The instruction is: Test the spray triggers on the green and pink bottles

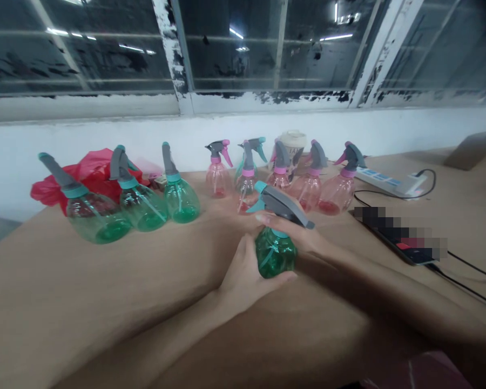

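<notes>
A green spray bottle (276,256) with a grey head and teal trigger stands upright in front of me, its nozzle end turned left. My left hand (241,275) wraps round the lower body from the left, thumb along the near side. Higher up, my right hand (302,235) is closed about the neck, just under the grey head; part of its fingers is hidden behind the bottle. Beyond the held bottle stand several pink spray bottles (337,190). To the left are more green spray bottles, the nearest one (101,219) at the far left.
Red plastic bags (93,170) lie behind the green bottles. A white patterned cup (295,146) stands by the wall. On the right are a power strip (389,181), a phone (397,237) with a cable, and a cardboard piece (472,151). Windows line the back wall.
</notes>
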A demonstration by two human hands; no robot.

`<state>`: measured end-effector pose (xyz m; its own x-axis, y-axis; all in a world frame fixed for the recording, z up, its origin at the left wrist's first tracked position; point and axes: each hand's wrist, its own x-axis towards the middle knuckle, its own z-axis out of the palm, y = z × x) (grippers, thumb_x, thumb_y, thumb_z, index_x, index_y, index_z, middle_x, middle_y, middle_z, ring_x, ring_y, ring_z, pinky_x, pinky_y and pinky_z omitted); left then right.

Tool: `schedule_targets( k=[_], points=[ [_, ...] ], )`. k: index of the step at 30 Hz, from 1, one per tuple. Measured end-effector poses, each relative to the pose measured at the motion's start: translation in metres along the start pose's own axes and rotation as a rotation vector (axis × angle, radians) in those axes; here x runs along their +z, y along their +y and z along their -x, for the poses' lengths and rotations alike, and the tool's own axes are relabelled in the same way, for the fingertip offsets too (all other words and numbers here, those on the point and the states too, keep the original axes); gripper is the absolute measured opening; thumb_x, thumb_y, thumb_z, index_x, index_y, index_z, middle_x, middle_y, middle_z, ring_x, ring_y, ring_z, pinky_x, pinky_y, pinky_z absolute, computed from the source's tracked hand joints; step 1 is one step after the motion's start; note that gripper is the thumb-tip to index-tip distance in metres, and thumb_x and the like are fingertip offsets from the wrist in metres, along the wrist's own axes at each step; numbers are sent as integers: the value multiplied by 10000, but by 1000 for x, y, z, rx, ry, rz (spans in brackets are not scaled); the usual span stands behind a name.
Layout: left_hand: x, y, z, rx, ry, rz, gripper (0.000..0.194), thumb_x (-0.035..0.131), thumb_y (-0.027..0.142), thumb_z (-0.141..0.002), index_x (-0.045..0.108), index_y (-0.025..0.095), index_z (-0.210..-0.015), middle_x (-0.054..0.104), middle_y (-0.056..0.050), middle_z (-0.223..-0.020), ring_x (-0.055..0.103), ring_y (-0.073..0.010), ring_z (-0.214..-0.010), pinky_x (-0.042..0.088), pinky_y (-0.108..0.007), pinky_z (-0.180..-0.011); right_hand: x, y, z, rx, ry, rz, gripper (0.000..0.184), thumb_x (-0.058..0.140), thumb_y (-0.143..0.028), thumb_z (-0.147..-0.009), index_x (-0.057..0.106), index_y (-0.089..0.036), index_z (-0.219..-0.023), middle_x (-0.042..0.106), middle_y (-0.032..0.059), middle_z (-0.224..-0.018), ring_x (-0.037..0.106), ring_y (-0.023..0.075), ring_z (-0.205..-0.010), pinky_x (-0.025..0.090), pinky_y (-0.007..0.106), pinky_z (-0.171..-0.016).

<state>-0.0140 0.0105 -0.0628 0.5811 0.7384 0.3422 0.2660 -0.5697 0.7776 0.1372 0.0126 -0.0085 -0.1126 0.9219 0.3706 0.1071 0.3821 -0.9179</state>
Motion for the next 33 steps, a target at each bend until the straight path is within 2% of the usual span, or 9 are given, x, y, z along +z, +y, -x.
schedule_targets(
  k=[3,6,9,13,19,23,26,33],
  points=[
    [0,0,0,-22,8,-10,867,729,437,-697,238,221,-1379,404,-150,-1386,375,-345,-1302,333,-588,-1041,2,1,0,-68,20,-70,269,666,-414,-770,597,-290,-998,660,4,-1002,620,199,-910,467,392,-900],
    [0,0,0,-11,12,-15,863,736,432,-689,254,224,-1375,418,-150,-1371,386,-356,-1290,334,-598,-1032,2,1,1,-33,18,-76,244,661,-406,-775,600,-289,-980,659,-1,-1017,624,197,-915,476,380,-879],
    [0,1,0,1,0,-9,869,739,429,-690,251,225,-1379,406,-148,-1385,370,-349,-1305,327,-587,-1047,1,-1,2,16,-13,-76,253,652,-413,-778,614,-276,-987,664,-4,-943,629,192,-887,492,361,-826],
    [0,1,0,-11,11,-6,867,731,438,-696,243,227,-1382,400,-148,-1392,368,-348,-1309,335,-588,-1045,1,-1,2,18,-27,-84,292,654,-424,-770,625,-259,-1009,662,14,-943,618,193,-912,492,350,-830],
    [1,0,0,3,19,-15,860,730,435,-700,236,239,-1377,395,-137,-1388,355,-337,-1318,322,-572,-1063,-2,1,0,12,12,31,242,666,-413,-764,642,-278,-964,640,-12,-843,611,174,-784,505,324,-735],
    [1,-1,0,-9,14,-14,854,728,450,-698,250,230,-1371,416,-142,-1364,366,-339,-1309,329,-566,-1058,-5,-1,-2,-26,-15,97,164,660,-373,-775,626,-287,-910,635,-14,-883,614,186,-813,500,355,-795],
    [0,0,0,-1,2,-12,858,733,440,-695,259,214,-1375,418,-151,-1362,367,-337,-1311,332,-551,-1063,-6,0,-2,-28,20,167,133,647,-381,-788,611,-285,-873,617,-14,-822,597,184,-785,491,364,-794],
    [1,0,0,17,1,-7,891,764,407,-666,275,206,-1383,425,-156,-1359,392,-338,-1292,330,-556,-1061,-5,3,0,-48,45,190,157,631,-415,-801,607,-262,-824,625,-5,-810,599,178,-775,491,353,-789]
  ],
)
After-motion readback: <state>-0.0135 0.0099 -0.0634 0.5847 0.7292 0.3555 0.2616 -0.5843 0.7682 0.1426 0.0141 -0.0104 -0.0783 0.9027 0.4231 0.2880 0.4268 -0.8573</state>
